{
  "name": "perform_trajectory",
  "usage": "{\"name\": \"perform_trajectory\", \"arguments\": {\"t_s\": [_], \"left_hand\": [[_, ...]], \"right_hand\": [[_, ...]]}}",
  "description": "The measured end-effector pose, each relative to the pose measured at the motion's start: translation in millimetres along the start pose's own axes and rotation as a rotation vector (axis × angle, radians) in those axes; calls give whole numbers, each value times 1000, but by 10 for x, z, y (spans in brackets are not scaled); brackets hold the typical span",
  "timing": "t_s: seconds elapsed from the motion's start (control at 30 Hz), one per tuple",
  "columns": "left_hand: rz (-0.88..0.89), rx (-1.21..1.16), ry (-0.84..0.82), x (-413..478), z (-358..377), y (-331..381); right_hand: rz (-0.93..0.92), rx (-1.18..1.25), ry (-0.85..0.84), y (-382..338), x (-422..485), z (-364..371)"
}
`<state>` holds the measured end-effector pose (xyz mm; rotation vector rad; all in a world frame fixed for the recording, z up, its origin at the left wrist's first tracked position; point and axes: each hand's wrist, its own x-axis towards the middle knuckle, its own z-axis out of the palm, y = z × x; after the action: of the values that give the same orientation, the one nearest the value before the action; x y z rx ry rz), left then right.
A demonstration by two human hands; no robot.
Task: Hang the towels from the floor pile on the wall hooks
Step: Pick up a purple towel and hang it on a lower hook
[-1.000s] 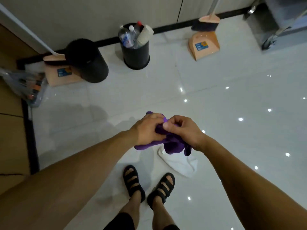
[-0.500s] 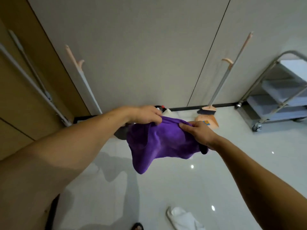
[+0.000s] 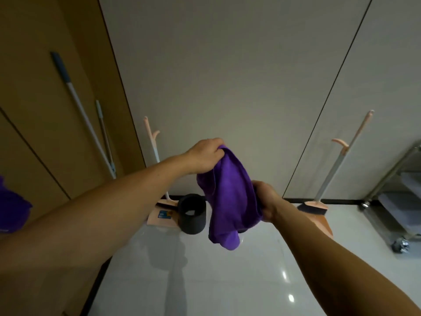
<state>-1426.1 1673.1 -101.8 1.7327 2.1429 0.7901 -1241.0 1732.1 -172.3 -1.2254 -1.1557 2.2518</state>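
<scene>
A purple towel hangs in the air in front of me, held by both hands. My left hand grips its top edge, raised higher. Lower and to the right, my right hand clutches the towel's side. The cloth droops between and below them. Another purple cloth shows at the far left edge against the wooden wall. No wall hook is clearly in view, and the floor pile is out of frame.
A black bin stands on the tiled floor by the wall, beside a peach dustpan. A peach broom leans at the right wall. A metal cart stands far right. Two mop poles lean on the wooden panel.
The view has tilted up from the floor to the wall. My left hand has risen with the towel's edge, my right hand has dropped lower, and the white cloth on the floor has left the frame.
</scene>
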Motion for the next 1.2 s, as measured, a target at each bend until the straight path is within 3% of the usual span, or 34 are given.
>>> {"name": "perform_trajectory", "arguments": {"t_s": [0.1, 0.17, 0.27, 0.4, 0.47, 0.57, 0.67, 0.73, 0.8, 0.93, 1.03, 1.2], "left_hand": [[-38, -159, 73, -51, -85, 98], [-77, -275, 32, -140, -81, 135], [-147, -336, -250, -283, -18, 119], [-304, -426, -708, -409, -63, -66], [-391, -499, -817, -453, -114, -202], [-548, -421, -660, -474, -142, -383], [-560, -280, -249, -415, -104, -566], [-579, -336, 51, -375, -85, -669], [-645, -466, 167, -369, -92, -702], [-673, -730, -174, -451, -3, -610], [-665, -860, -317, -518, 165, -544], [-655, -690, -412, -496, 402, -409]], "right_hand": [[49, 187, -47, -32, 176, 124], [32, 363, -84, -90, 291, 207], [-90, 594, -181, -229, 407, 299], [-187, 648, -355, -410, 457, 356], [-215, 668, -407, -507, 455, 391], [-215, 652, -451, -629, 428, 447], [-211, 650, -478, -729, 395, 483], [-233, 628, -483, -787, 356, 513], [-241, 632, -483, -823, 328, 544], [-244, 672, -515, -860, 290, 612], [-235, 666, -548, -862, 259, 677], [-230, 665, -640, -951, 127, 721]]}}
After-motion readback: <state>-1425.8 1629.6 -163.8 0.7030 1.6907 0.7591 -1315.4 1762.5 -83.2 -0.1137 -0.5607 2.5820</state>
